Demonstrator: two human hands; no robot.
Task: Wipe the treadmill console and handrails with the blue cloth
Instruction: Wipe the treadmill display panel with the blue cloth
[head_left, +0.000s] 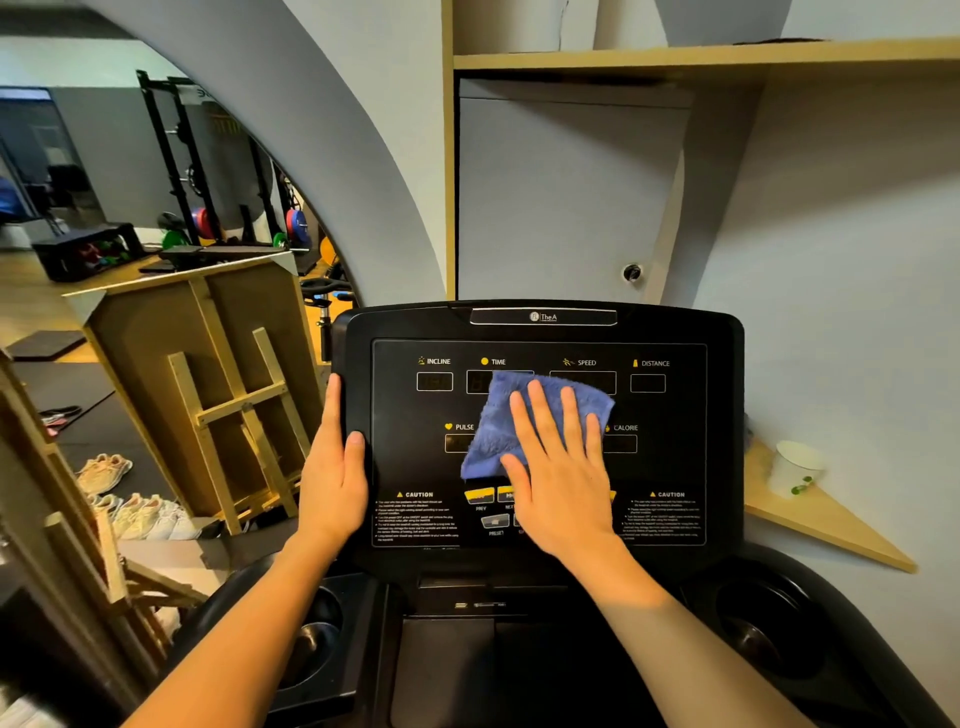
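The black treadmill console (670, 441) fills the middle of the head view, its panel labelled INCLINE, TIME, SPEED, DISTANCE, PULSE and CALORIE. A folded blue cloth (493, 426) lies flat against the panel's centre. My right hand (558, 467) presses on the cloth with fingers spread and flat, covering its lower right part. My left hand (335, 467) grips the console's left edge, thumb on the front face. The handrails are mostly out of sight; only dark curved parts (883, 649) show at the lower right and lower left.
Two cup holders (763, 623) flank the tray below the console. A white paper cup (795, 467) stands on a wooden corner shelf at the right. Wooden easels and a board (218, 395) lean at the left, with shoes (104, 470) on the floor.
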